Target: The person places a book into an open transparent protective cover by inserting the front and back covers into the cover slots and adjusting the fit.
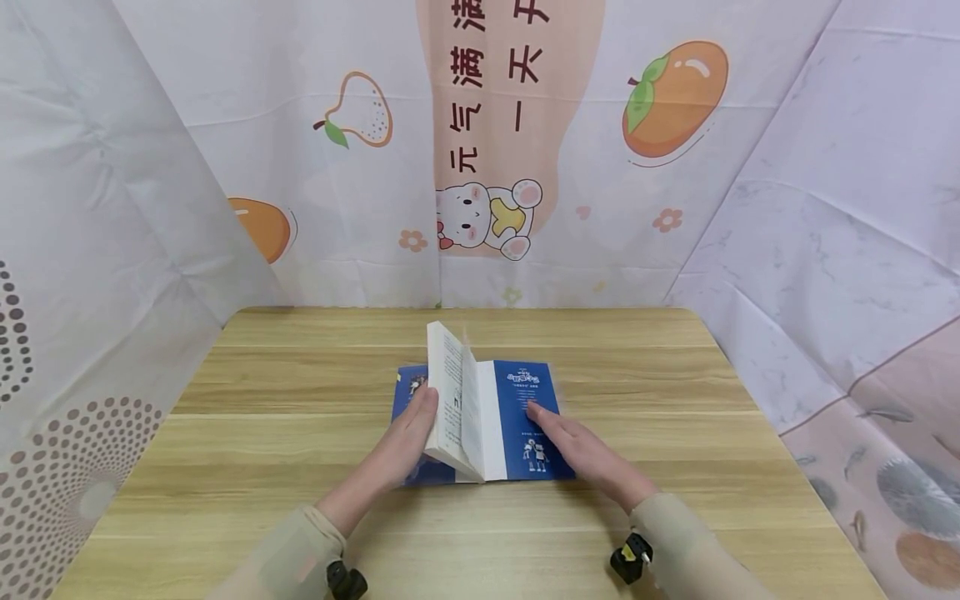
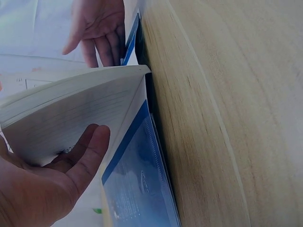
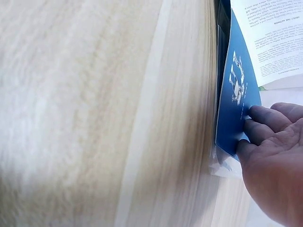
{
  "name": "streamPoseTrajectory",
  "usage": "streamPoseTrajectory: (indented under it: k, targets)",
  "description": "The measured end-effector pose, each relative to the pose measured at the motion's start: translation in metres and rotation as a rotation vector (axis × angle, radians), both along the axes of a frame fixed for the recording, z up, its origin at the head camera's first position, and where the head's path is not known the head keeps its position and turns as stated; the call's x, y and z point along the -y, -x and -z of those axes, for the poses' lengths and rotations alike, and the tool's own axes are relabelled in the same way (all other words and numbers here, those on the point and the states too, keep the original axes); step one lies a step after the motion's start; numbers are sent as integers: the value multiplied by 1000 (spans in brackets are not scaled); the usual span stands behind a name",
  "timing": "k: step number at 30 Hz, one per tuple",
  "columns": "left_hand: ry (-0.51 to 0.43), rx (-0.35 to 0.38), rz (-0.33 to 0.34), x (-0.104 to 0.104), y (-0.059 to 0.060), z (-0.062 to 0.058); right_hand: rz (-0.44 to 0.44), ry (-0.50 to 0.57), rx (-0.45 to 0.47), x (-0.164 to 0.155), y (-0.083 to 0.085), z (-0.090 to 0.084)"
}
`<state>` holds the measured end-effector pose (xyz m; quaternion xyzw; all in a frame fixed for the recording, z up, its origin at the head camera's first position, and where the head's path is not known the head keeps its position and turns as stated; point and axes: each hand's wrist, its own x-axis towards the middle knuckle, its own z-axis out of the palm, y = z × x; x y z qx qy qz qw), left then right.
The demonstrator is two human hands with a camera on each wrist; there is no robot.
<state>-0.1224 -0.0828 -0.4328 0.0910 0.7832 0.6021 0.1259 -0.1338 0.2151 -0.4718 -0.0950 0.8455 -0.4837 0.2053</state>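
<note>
A paperback book lies open in the middle of the wooden table (image 1: 675, 375), its blue cover (image 1: 525, 408) spread flat. My left hand (image 1: 408, 437) holds the thick block of pages (image 1: 450, 392) up on edge, thumb against the fore-edge and the block leaning on my palm. The left wrist view shows that thumb (image 2: 90, 151) under the page block (image 2: 71, 118), above the blue cover (image 2: 137, 189). My right hand (image 1: 577, 446) lies flat on the right cover flap, fingers straight. Its fingertips (image 3: 265, 118) press the blue flap (image 3: 236, 94) beside a printed white page (image 3: 274, 38).
Printed cloth backdrops with fruit and a cartoon bear (image 1: 487, 217) close in the table at the back and both sides. Bare wood surrounds the book on every side. A small black device sits at each wrist cuff (image 1: 630, 558).
</note>
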Motion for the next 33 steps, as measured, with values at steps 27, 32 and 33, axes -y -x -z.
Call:
streamPoseTrajectory:
  k: [27,32,33]
  targets:
    - [-53,120,-56,15,-2,4,-23,-167,13,1,-1,3]
    - [-34,132,-85,19,-1,8,-39,-194,-4,1,-1,3]
    - [-26,135,-88,20,0,8,-44,-200,-7,1,-1,3]
